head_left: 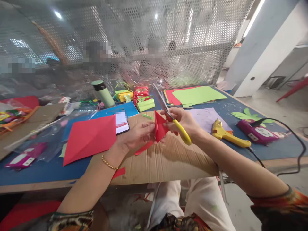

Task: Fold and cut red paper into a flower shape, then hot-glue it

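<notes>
Between my hands is a piece of folded red paper [160, 127], held above a cardboard sheet [187, 160]. My left hand [141, 132] pinches its left edge. My right hand [181, 121] grips a pair of scissors [183, 133] with yellow and orange handles, the blades pointing up and away. Fingers of the same hand also touch the right side of the folded paper. Beneath lie a red paper strip [144, 148] and a small red scrap [119, 173]. A large red sheet [91, 136] rests left of my left hand, beside a phone [122, 123].
A yellow glue gun [229, 136] and a purple power strip [257, 132] with a black cord sit on the right. Small paper bags [145, 103] and a green bottle [104, 93] stand behind. Green sheets [202, 95] lie at the back right, before a perforated metal screen [134, 41].
</notes>
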